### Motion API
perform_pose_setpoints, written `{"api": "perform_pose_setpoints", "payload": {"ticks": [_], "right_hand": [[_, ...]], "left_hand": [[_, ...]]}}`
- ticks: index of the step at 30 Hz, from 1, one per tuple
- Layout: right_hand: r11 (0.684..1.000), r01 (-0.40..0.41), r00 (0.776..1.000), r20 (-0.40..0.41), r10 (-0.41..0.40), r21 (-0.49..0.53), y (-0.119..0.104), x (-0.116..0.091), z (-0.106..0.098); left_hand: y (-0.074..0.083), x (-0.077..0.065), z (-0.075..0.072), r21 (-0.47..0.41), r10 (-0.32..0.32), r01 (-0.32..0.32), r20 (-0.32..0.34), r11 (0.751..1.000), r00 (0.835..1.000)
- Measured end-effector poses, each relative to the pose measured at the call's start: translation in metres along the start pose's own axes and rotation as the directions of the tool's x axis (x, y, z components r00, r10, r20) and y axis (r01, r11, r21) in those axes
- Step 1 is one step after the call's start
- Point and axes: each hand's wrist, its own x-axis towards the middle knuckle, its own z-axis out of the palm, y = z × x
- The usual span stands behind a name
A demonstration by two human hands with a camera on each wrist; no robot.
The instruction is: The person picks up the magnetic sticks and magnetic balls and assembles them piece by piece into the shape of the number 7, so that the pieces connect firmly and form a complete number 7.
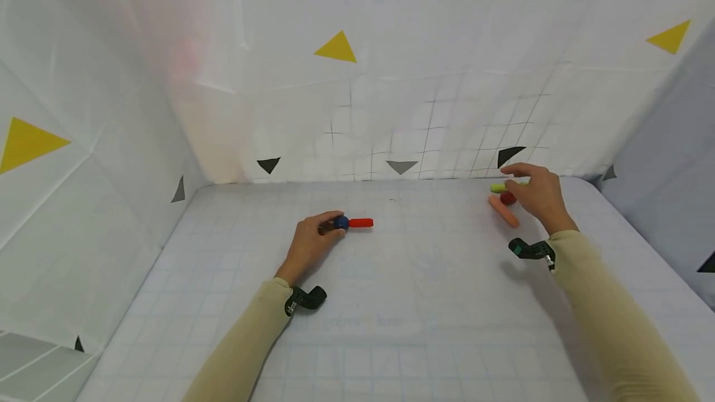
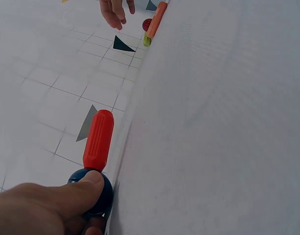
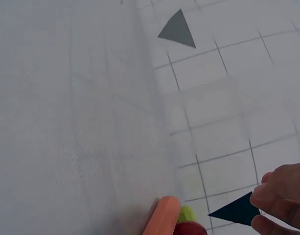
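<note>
My left hand [image 1: 313, 242] pinches a dark blue ball [image 1: 341, 223] between thumb and fingers. From that ball a red ridged stick [image 1: 361, 223] juts out, pointing right in the head view; the left wrist view shows the red stick [image 2: 99, 139] joined end-on to the ball. Over at the far right, my right hand [image 1: 536, 194] hovers with its fingers loosely bent and nothing between them. Just left of it lie an orange stick [image 1: 504, 211], a dark red ball [image 1: 508, 198] and a lime-green stick [image 1: 498, 188], partly hidden by the hand.
A white sheet covers the table [image 1: 413, 303]. White sheeting forms a back wall [image 1: 268, 92] and side walls, marked with yellow, black and grey triangles. Each sleeve carries a small dark wrist device, such as the one [image 1: 530, 249] by my right wrist.
</note>
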Motion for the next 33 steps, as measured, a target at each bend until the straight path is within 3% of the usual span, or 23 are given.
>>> {"api": "perform_pose_setpoints", "payload": {"ticks": [9,19,24,33], "right_hand": [[0.996,-0.052,0.999,0.010,0.053,-0.069,0.033,0.008,-0.002],[0.984,-0.145,0.977,0.145,0.159,-0.102,0.055,0.014,0.003],[0.983,-0.126,0.971,0.187,0.150,-0.134,0.066,0.015,0.006],[0.989,-0.077,0.984,0.152,0.096,-0.124,0.076,0.016,0.012]], "left_hand": [[0.000,0.001,0.000,0.002,-0.014,0.014,0.001,1.000,1.000],[-0.001,0.002,0.001,-0.004,-0.010,0.010,0.002,1.000,1.000],[-0.001,0.002,0.002,-0.005,-0.002,0.002,0.007,1.000,1.000],[-0.002,0.003,0.003,-0.004,0.012,-0.012,0.001,1.000,1.000]]}}
